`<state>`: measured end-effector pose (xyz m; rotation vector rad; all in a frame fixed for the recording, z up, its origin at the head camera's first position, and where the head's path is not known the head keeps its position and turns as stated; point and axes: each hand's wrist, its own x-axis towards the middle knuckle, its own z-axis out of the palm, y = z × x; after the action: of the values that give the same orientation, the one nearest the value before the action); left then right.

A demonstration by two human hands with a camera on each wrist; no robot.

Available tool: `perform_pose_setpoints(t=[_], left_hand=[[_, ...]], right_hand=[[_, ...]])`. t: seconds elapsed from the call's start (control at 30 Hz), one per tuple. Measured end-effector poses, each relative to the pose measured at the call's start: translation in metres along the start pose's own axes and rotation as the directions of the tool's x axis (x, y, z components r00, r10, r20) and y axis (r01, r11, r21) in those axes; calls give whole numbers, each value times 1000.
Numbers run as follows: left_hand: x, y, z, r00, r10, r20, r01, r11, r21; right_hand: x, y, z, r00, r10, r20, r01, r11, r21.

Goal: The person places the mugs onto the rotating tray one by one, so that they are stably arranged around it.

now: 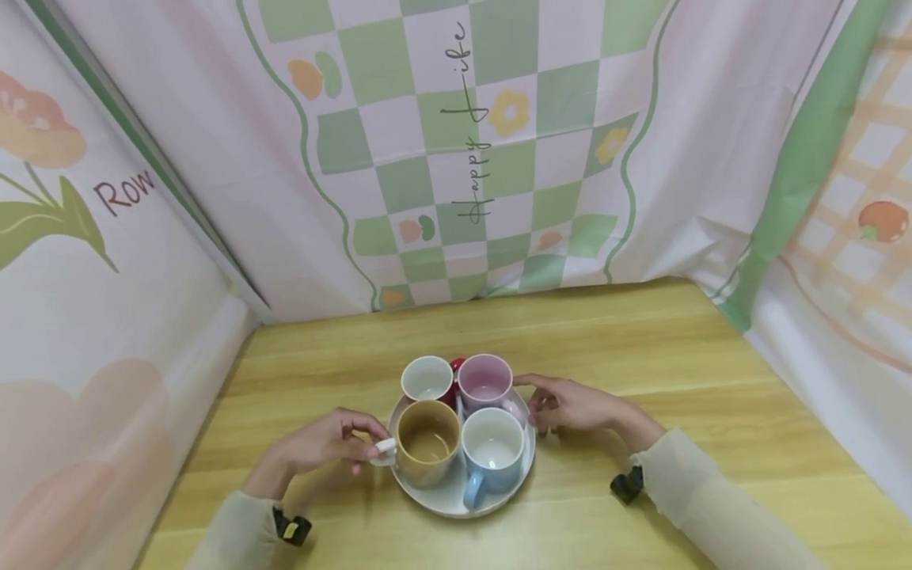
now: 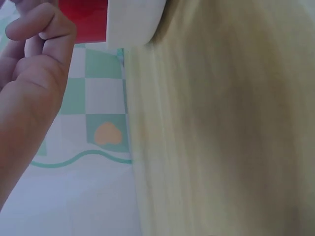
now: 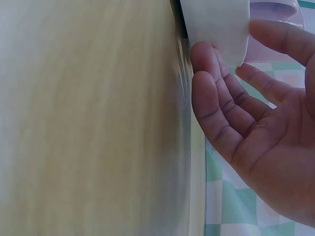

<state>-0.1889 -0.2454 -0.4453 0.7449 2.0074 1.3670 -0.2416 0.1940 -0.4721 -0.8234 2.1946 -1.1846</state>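
Note:
On a round white plate (image 1: 445,503) stand several mugs. At the near left is a tan mug (image 1: 427,435) with a white handle (image 1: 385,452), and my left hand (image 1: 342,441) pinches that handle. Nearest me on the right side is a light blue mug (image 1: 493,450), white inside, its handle toward me. Behind them are a pink mug (image 1: 485,380) and a white-lined red mug (image 1: 427,378). My right hand (image 1: 570,405) is at the plate's right side, index finger reaching to the pink mug. In the right wrist view, its loosely bent fingers (image 3: 205,93) lie at the plate's white wall.
The plate rests on a wood-grain table (image 1: 313,356). A checked green and white curtain (image 1: 456,158) rises along the back edge, with printed cloth (image 1: 128,261) on the left and more cloth (image 1: 826,261) on the right.

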Motion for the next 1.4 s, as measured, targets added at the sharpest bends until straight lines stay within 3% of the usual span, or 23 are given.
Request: perform_pose_setpoints(t=[0.2, 0.53, 0.8, 1.17, 1.4], left_hand=[[0, -7, 0, 995, 46, -83, -48, 999, -14], [7, -16, -4, 990, 72, -119, -79, 995, -57], [15, -21, -6, 991, 33, -130, -46, 995, -94], [26, -26, -7, 992, -31, -121, 0, 969, -248], [30, -29, -7, 994, -26, -110, -11, 946, -325]], right_hand=[[0, 1, 0, 1000, -4, -2, 4, 1000, -2], [0, 2, 0, 1000, -3, -2, 3, 1000, -6], [1, 2, 0, 1000, -1, -1, 1, 1000, -10], [0, 1, 0, 1000, 6, -9, -7, 1000, -15], [0, 0, 0, 1000, 6, -1, -6, 1000, -1]])
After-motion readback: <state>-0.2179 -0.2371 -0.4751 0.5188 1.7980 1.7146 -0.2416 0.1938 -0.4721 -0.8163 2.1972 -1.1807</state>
